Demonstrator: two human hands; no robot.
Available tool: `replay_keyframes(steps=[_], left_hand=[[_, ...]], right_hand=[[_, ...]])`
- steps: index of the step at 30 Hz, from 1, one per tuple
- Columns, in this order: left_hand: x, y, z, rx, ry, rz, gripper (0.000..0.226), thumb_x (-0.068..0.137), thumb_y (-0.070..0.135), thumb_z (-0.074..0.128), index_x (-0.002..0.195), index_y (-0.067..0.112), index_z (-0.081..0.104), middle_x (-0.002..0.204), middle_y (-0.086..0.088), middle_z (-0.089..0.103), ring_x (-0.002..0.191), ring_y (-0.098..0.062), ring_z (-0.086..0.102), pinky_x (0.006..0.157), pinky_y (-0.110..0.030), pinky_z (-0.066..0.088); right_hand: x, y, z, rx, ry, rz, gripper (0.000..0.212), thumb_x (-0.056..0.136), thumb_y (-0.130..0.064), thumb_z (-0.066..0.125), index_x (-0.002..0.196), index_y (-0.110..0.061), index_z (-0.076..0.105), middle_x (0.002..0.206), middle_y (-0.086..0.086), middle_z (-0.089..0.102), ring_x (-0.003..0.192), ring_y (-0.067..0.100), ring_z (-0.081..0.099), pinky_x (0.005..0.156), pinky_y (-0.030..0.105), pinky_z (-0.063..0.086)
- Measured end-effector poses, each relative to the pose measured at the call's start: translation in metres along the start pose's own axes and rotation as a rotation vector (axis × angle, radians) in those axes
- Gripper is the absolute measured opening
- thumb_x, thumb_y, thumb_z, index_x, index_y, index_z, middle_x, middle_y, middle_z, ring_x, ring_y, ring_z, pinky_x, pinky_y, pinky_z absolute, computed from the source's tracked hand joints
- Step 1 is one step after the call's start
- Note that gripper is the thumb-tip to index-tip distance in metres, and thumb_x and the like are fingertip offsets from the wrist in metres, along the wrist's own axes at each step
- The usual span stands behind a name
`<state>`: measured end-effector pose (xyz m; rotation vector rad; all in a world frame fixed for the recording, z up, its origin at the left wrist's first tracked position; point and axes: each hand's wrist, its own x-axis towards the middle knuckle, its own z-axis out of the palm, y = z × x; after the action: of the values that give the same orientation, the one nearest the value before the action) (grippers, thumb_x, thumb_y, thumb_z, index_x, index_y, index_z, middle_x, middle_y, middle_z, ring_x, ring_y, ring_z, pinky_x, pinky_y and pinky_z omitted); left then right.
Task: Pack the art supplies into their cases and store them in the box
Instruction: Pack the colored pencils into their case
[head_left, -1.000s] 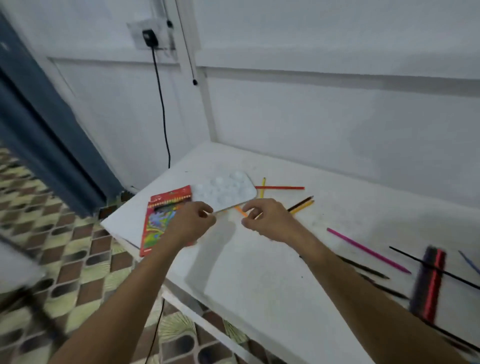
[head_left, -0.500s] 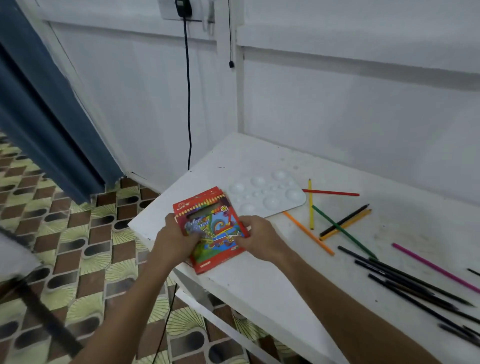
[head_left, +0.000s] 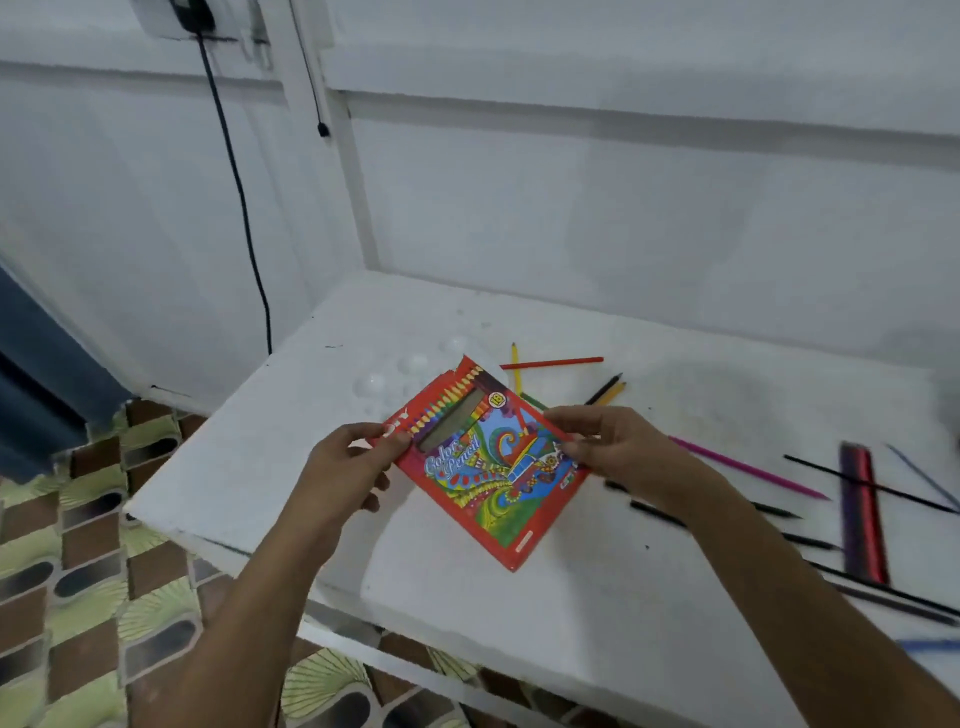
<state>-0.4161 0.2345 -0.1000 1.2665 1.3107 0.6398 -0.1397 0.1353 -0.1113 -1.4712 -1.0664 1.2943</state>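
A red colour pencil case (head_left: 485, 467) with a bright printed front is held above the white table (head_left: 519, 613), tilted with its top end away from me. My left hand (head_left: 345, 467) grips its left top corner and my right hand (head_left: 618, 452) grips its right edge. Loose colour pencils lie on the table behind and to the right: a red pencil (head_left: 553, 362), a yellow pencil (head_left: 515, 366), a pink pencil (head_left: 748, 467) and several dark ones (head_left: 862, 483). A white paint palette (head_left: 395, 382) lies partly hidden behind the case.
A dark red and purple flat object (head_left: 862, 514), blurred, lies on the table at the right. The table's left edge drops to a patterned tile floor (head_left: 78, 597). A black cable (head_left: 244, 208) hangs down the white wall. A blue curtain (head_left: 36, 389) is at far left.
Both hands went from the palette to the pencil case at the table's left edge, picked it up and brought it up and to the right, above the table's middle.
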Motion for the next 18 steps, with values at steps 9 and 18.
replay_keyframes(steps=[9, 18], left_hand=[[-0.035, -0.005, 0.101, -0.008, -0.386, 0.026, 0.019, 0.087, 0.02, 0.066, 0.095, 0.002, 0.068, 0.078, -0.02, 0.068, 0.066, -0.023, 0.063, 0.051, -0.026, 0.05], [-0.046, -0.002, 0.174, -0.198, -0.512, 0.031, 0.026, 0.085, 0.022, 0.065, 0.104, 0.005, 0.063, 0.088, -0.023, 0.07, 0.081, -0.032, 0.066, 0.064, -0.027, 0.055]], right_hand=[[-0.098, 0.009, -0.047, -0.54, 0.122, 0.182, 0.085, 0.064, -0.052, 0.077, 0.137, -0.03, 0.04, 0.128, -0.005, 0.052, 0.114, 0.009, 0.055, 0.096, 0.03, 0.049], [-0.114, 0.026, -0.084, -1.101, 0.177, 0.161, 0.13, 0.052, -0.071, 0.075, 0.145, -0.042, -0.011, 0.155, 0.001, -0.004, 0.143, 0.021, -0.008, 0.116, 0.044, -0.012]])
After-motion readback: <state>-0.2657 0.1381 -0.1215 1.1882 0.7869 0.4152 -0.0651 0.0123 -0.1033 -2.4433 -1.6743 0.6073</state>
